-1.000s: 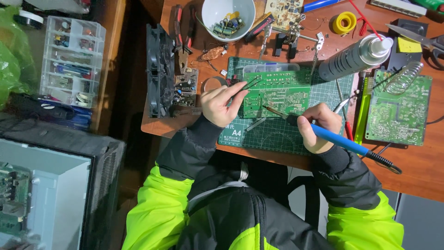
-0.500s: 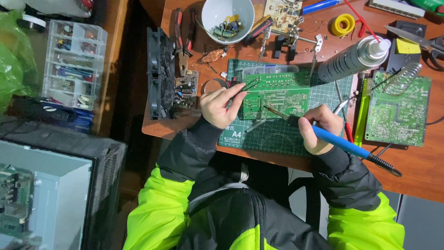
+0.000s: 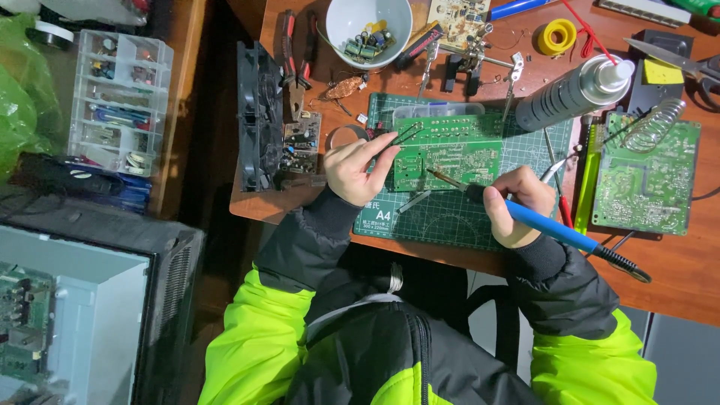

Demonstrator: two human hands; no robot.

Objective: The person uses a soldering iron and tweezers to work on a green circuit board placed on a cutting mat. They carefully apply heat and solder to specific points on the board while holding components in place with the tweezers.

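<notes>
A green circuit board (image 3: 450,154) lies solder side up on a green cutting mat (image 3: 450,214) at the desk's front edge. My left hand (image 3: 358,166) pinches black tweezers (image 3: 405,135), whose tips rest at the board's upper left corner. My right hand (image 3: 517,204) grips a blue-handled soldering iron (image 3: 559,231). Its metal tip (image 3: 439,176) touches the lower middle of the board.
A white bowl (image 3: 352,13) of small parts, pliers (image 3: 296,52) and a grey spray can (image 3: 574,91) sit behind the mat. A second green board (image 3: 649,184) with a coil stand lies right. A black fan (image 3: 259,116), a clear parts box (image 3: 120,101) stand left.
Both hands stay in the same grip. The view has shifted slightly; the iron tip and tweezers remain on the board.
</notes>
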